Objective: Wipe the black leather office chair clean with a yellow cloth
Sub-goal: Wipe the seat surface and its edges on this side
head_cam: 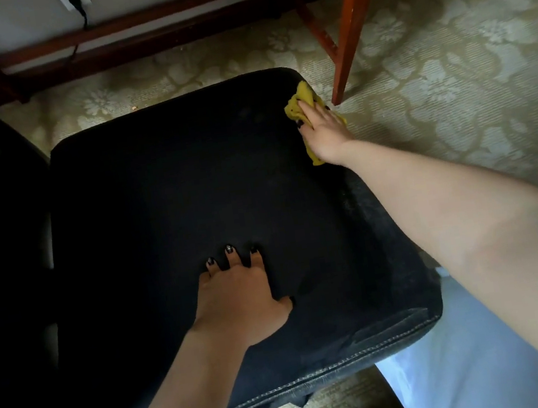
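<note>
While left hand [238,291] rests on chair [171,183], right hand [324,130] grips yellow cloth [301,96].

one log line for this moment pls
phase: wipe | left hand: flat on black chair seat | right hand: holds yellow cloth at seat's far right corner | nearby: wooden table leg, floral carpet

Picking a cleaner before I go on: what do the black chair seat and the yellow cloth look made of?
Black padded chair seat: matte leather or imitation, cannot tell; pale topstitching and greyish scuffing along the near edge. Crumpled yellow cloth: soft fabric, perhaps microfibre, since it bunches in folds.
</note>
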